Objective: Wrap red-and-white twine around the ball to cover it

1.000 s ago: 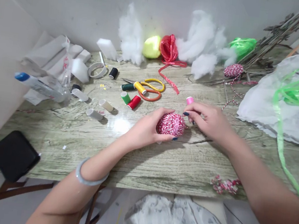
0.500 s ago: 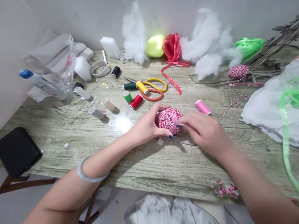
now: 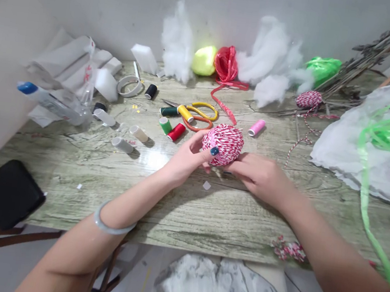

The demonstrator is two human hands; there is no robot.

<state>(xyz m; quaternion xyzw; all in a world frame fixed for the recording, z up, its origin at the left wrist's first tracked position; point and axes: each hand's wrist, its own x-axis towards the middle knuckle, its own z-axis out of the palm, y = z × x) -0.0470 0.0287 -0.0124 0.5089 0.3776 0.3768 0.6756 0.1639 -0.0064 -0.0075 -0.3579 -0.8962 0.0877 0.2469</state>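
A ball wound in red-and-white twine (image 3: 223, 143) is held just above the wood-grain table (image 3: 179, 211) near its middle. My left hand (image 3: 187, 157) grips the ball from its left side, thumb across the front. My right hand (image 3: 260, 177) is closed under the ball's lower right, fingers pressed to it. A pink thread spool (image 3: 257, 127) lies just behind the ball. A small white scrap (image 3: 206, 185) lies on the table below my hands.
Thread spools (image 3: 170, 127) and yellow-orange scissors (image 3: 199, 115) lie left of the ball. White stuffing (image 3: 269, 69), red ribbon (image 3: 227, 66), a second twine ball (image 3: 308, 99) and twigs line the back. Green ribbon (image 3: 378, 141) on white paper is at right; a black pad (image 3: 11, 193) at front left.
Both hands have lifted the twine ball off the table and turned it. My right hand shifted from the ball's far side to beneath it. The pink spool came into full view.
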